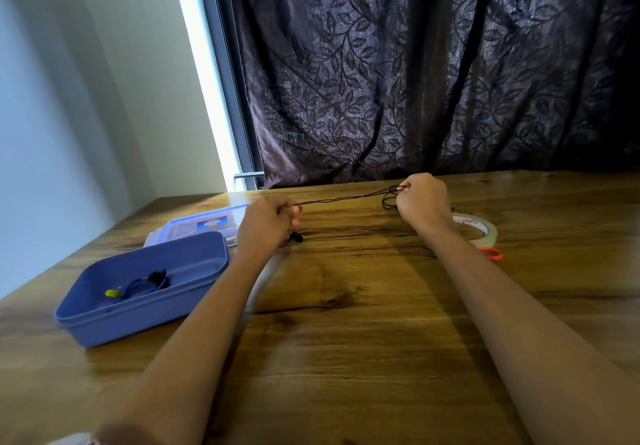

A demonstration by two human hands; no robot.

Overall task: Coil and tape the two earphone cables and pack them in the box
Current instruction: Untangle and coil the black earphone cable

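Your left hand (268, 217) and right hand (420, 198) each pinch the thin black cable (346, 198) — it's stretched taut above the wood-grain table (346, 306). The blue plastic box (145, 285) at left holds a coiled cable (142, 285) — its lid (204, 223) sits behind, tape (479, 228) at right.

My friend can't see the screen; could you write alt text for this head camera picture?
A person's left hand and right hand stretch a black earphone cable above a wooden table, loops bunched at the right. At left, an open blue box holds another coiled cable, its lid behind it; a tape roll and orange scissors handle lie beside the right forearm.
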